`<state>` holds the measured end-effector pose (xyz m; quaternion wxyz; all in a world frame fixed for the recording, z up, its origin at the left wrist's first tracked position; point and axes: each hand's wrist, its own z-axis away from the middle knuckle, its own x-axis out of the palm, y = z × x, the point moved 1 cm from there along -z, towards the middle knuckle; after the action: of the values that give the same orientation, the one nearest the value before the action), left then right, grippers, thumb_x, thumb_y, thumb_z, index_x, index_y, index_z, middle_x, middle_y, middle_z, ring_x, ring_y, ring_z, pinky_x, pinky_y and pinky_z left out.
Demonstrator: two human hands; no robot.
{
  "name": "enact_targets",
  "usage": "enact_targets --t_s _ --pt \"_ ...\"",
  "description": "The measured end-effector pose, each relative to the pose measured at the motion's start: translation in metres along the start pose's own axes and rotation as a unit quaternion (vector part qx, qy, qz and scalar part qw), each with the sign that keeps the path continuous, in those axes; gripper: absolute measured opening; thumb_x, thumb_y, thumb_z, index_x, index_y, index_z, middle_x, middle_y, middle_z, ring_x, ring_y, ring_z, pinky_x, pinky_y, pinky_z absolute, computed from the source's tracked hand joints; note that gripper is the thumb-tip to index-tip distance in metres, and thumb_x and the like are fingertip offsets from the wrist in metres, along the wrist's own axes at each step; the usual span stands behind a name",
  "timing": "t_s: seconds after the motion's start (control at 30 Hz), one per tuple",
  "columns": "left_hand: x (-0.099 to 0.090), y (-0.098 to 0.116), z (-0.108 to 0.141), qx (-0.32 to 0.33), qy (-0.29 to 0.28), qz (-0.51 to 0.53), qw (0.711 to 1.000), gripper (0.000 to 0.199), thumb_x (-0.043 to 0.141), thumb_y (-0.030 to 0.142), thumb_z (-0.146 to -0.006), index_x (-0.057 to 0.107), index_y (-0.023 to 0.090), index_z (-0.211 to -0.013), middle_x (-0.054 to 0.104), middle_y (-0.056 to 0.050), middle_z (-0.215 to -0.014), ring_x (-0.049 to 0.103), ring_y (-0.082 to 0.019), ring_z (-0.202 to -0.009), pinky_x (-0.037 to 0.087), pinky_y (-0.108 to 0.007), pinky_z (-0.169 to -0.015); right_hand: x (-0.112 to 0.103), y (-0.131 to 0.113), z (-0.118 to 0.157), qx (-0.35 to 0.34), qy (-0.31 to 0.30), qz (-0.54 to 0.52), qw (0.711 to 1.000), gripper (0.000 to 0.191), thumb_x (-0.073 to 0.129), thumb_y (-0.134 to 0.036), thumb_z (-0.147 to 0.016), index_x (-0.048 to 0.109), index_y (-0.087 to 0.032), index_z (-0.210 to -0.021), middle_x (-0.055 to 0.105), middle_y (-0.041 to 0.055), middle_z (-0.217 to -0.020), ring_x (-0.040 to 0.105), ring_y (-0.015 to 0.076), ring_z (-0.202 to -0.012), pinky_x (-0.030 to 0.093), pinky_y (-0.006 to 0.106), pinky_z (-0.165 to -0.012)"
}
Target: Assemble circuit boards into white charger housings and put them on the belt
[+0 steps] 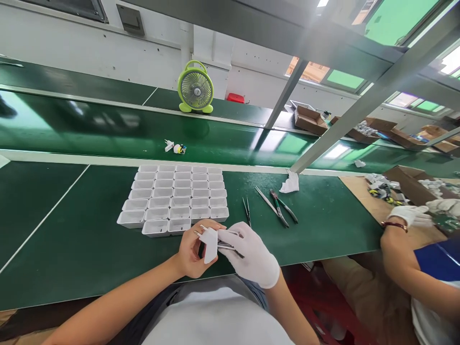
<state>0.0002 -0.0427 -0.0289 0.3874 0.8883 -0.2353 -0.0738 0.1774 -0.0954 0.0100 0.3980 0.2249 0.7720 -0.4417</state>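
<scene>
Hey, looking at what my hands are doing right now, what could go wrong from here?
The metal tool in your gloved right hand might slip and nick your left hand, which is bare. Your fingers could also lose the small white pronged piece. And your left hand is right by the front white trays, so a sudden jerk might knock them out of line.

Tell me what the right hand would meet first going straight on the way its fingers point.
Probably the white plug-like piece in the left hand: the right hand and its metal tool point at it and may be touching it, though depth is unclear.
</scene>
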Motion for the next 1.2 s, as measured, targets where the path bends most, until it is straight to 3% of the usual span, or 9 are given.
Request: enact_targets --t_s 0.17,0.3,0.37,0.47,0.6,0.77,0.97,1.2 --pt "0.005 -0.005 0.004 -0.018 -0.021 -0.028 0.999 0.037 0.067 0.033 -0.090 0.058 0.017 -0.123 0.063 -0.015 -0.111 0.066 -0.023 -0.094 0.058 -0.034 -0.082 0.006 0.007 0.001 0.002 0.015 -0.036 0.999 0.024 0.049 -0.017 -0.098 0.065 -0.026 -0.113 0.057 0.0054 -0.092 0.055 0.0187 -0.085 0.050 0.030 -0.072" --pt "0.007 -0.012 0.003 -0.059 -0.020 -0.059 0.996 0.059 0.066 0.034 -0.092 0.037 0.024 -0.142 0.058 -0.015 -0.124 0.061 -0.012 -0.071 0.058 -0.028 -0.070 -0.018 0.025 -0.013 -0.001 0.045 -0.065 0.997 0.029 0.051 -0.016 -0.095 0.065 -0.026 -0.119 0.059 0.0054 -0.095 0.057 0.0181 -0.086 0.050 0.029 -0.073" --pt "0.004 -0.017 0.002 -0.075 -0.021 -0.085 0.993 0.069 0.066 0.034 -0.091 0.026 0.026 -0.147 0.050 -0.017 -0.135 0.060 -0.010 -0.071 0.059 -0.033 -0.076 -0.036 0.049 -0.034 0.061 0.112 -0.092 0.987 0.031 0.053 -0.019 -0.092 0.063 -0.026 -0.121 0.062 0.0061 -0.105 0.060 0.0190 -0.094 0.051 0.031 -0.080" --pt "-0.001 -0.021 0.001 -0.072 -0.047 -0.120 0.989 0.067 0.065 0.031 -0.090 0.029 0.028 -0.146 0.042 -0.017 -0.142 0.058 -0.010 -0.073 0.057 -0.037 -0.078 -0.057 0.100 -0.082 0.251 0.204 -0.061 0.944 0.042 0.056 -0.028 -0.090 0.053 -0.023 -0.131 0.063 0.0081 -0.118 0.060 0.0225 -0.101 0.050 0.037 -0.089" --pt "-0.003 -0.021 0.001 -0.043 -0.108 -0.145 0.983 0.065 0.065 0.025 -0.087 0.034 0.031 -0.144 0.045 -0.014 -0.138 0.057 -0.011 -0.073 0.057 -0.032 -0.070 -0.061 0.153 -0.146 0.325 0.199 -0.040 0.924 0.047 0.053 -0.033 -0.094 0.045 -0.016 -0.137 0.067 0.0099 -0.107 0.063 0.0214 -0.092 0.052 0.036 -0.086" --pt "-0.006 -0.023 0.002 -0.058 -0.152 -0.183 0.969 0.063 0.059 0.022 -0.088 0.033 0.034 -0.143 0.045 -0.011 -0.139 0.056 -0.011 -0.075 0.058 -0.030 -0.070 -0.053 0.174 -0.183 0.375 0.181 0.004 0.909 0.041 0.057 -0.042 -0.100 0.053 -0.015 -0.131 0.063 0.0096 -0.116 0.064 0.0206 -0.098 0.055 0.040 -0.088" --pt "-0.007 -0.021 0.001 -0.084 -0.146 -0.197 0.966 0.050 0.053 0.022 -0.092 0.035 0.036 -0.136 0.045 -0.009 -0.137 0.056 -0.012 -0.076 0.058 -0.030 -0.073 -0.040 0.179 -0.179 0.358 0.151 0.009 0.921 0.040 0.060 -0.040 -0.099 0.056 -0.015 -0.130 0.061 0.0107 -0.124 0.063 0.0235 -0.109 0.055 0.044 -0.096" --pt "-0.004 -0.035 0.008 -0.120 -0.164 -0.192 0.960 0.030 0.052 0.032 -0.095 0.048 0.028 -0.125 0.049 -0.014 -0.131 0.058 -0.011 -0.068 0.058 -0.028 -0.069 -0.024 0.171 -0.125 0.300 0.133 -0.030 0.944 0.042 0.042 -0.024 -0.100 0.047 -0.018 -0.141 0.059 0.0115 -0.138 0.062 0.0192 -0.122 0.050 0.033 -0.104"
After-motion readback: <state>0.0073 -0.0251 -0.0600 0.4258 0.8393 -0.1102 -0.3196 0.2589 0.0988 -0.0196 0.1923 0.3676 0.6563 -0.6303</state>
